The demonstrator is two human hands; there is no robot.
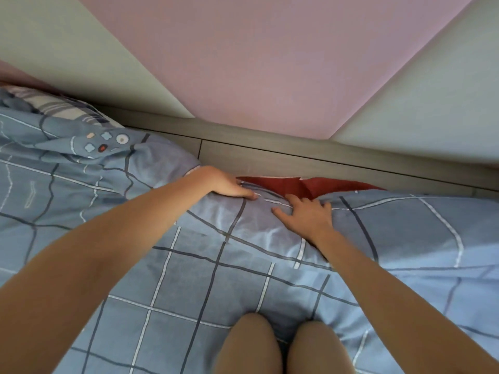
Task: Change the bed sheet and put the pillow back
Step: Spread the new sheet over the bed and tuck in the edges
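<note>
We judge the step in hand to be tucking the far edge of the blue checked sheet (189,279) down between the mattress and the wooden bed frame (270,157), and a strip of red cloth (291,184) showing along that gap says the edge is not yet home. To do it well, we should pull the cloth taut toward the frame first, so the creases between our hands flatten. Then we can push the edge straight down into the gap with flat fingers and work sideways a little at a time until no red shows. Our left hand (226,184) reaches far forward with the arm nearly straight. Its fingers curl over a raised fold at the sheet's edge and seem to pinch it against the thumb. Our right hand (305,211) lies palm down just beside it, a ridge of cloth between the two. Its fingers (293,198) are spread and straight, pressing the sheet at the brink of the gap and gripping nothing. We kneel on the bed with both knees (251,344) on the sheet, so our weight pins it and may fight the pull. The striped pillow (62,106) lies at the far left against the frame, well apart from both hands and partly under bunched blue bedding.
</note>
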